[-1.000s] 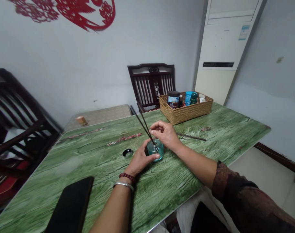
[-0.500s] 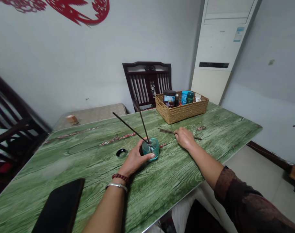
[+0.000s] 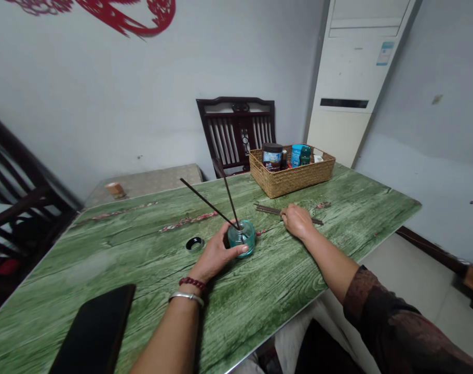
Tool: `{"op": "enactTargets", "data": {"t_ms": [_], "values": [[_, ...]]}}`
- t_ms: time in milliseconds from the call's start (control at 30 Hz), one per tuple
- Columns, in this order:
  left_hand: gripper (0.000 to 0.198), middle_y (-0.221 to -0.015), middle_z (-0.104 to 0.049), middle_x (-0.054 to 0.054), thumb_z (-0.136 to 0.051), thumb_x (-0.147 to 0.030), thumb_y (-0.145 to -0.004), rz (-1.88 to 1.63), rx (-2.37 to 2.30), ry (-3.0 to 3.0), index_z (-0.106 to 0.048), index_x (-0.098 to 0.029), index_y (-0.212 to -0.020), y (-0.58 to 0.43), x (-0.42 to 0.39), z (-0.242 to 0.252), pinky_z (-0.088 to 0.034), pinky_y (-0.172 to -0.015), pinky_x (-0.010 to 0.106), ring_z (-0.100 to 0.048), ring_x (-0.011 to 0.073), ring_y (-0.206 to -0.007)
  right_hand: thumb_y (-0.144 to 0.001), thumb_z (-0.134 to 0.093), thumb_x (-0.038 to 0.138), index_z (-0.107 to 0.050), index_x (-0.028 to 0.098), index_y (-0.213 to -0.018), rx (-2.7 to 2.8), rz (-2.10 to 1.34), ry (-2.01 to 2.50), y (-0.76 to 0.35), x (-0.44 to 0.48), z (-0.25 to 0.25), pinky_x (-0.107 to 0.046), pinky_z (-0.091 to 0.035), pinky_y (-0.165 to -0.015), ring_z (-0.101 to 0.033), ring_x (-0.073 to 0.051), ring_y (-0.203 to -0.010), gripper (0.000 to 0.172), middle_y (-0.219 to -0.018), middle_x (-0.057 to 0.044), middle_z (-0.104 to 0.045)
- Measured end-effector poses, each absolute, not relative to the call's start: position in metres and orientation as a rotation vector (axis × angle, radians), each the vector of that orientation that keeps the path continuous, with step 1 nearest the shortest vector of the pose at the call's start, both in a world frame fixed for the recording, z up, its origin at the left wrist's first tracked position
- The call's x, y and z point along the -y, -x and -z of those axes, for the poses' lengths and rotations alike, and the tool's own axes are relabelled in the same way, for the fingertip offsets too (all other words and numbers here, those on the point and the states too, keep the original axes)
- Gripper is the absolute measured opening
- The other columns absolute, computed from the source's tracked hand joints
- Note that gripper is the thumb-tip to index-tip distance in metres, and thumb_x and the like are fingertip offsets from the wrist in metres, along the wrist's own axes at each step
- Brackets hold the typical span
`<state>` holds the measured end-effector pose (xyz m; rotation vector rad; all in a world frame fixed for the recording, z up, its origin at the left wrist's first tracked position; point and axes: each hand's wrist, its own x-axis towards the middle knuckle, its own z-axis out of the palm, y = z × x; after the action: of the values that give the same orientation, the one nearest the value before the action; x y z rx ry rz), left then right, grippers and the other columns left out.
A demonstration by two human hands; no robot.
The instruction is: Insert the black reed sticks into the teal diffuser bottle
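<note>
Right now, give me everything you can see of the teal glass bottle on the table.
A squat, rounded bottle of clear teal-tinted glass stands upright on the green wood-grain table top, with a narrow mouth at its top. Two thin dark sticks rise from that mouth, one nearly upright, the other leaning far to the left. The fingers of the left hand rest against its near side. Whether it holds liquid is hard to tell.
</note>
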<state>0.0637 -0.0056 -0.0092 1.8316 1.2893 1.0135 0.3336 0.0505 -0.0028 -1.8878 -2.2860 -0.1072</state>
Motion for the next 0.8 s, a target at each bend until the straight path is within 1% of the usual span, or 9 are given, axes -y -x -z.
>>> {"op": "enactTargets", "data": {"t_ms": [333, 533, 700, 800], "values": [[0.083, -0.127, -0.070, 0.013, -0.082, -0.051, -0.064, -1.013, -1.284, -1.835, -0.054, -0.018, -0.135, -0.0636, 0.0053, 0.0085, -0.046, -0.108, 0.048, -0.065, 0.0339, -0.118, -0.099, -0.048, 0.028, -0.075, 0.021, -0.109, 2.280, 0.067, 1.908, -0.3350, -0.0538, 0.0060, -0.028, -0.048, -0.083, -0.070, -0.023, -0.102, 0.030, -0.112, -0.013, -0.072], [0.082, -0.127, -0.070, 0.014, -0.083, -0.049, -0.064, -1.020, -1.287, -1.831, -0.055, -0.018, -0.134, -0.0642, 0.0066, 0.0068, -0.045, -0.108, 0.049, -0.066, 0.0340, -0.117, -0.097, -0.053, 0.029, -0.072, 0.024, -0.119, 2.264, 0.047, 1.917, -0.3349, -0.0539, 0.0056, -0.030, -0.048, -0.086, -0.069, -0.024, -0.105, 0.030, -0.116, -0.012, -0.072], [0.082, -0.126, -0.071, 0.013, -0.082, -0.049, -0.065, -1.020, -1.281, -1.835, -0.055, -0.018, -0.136, -0.0638, 0.0061, 0.0082, -0.047, -0.106, 0.047, -0.066, 0.0332, -0.116, -0.101, -0.045, 0.030, -0.074, 0.023, -0.110, 2.252, 0.052, 1.890, -0.3341, -0.0506, 0.0011, -0.029, -0.047, -0.084, -0.068, -0.023, -0.104, 0.031, -0.113, -0.012, -0.072], [0.082, -0.125, -0.071, 0.014, -0.083, -0.050, -0.064, -1.033, -1.289, -1.850, -0.056, -0.018, -0.135, -0.0631, 0.0050, 0.0099, -0.048, -0.106, 0.047, -0.067, 0.0336, -0.116, -0.101, -0.044, 0.030, -0.073, 0.023, -0.111, 2.219, 0.074, 1.880, -0.3342, -0.0491, -0.0012, -0.028, -0.046, -0.083, -0.068, -0.022, -0.103, 0.031, -0.111, -0.011, -0.073]]}}
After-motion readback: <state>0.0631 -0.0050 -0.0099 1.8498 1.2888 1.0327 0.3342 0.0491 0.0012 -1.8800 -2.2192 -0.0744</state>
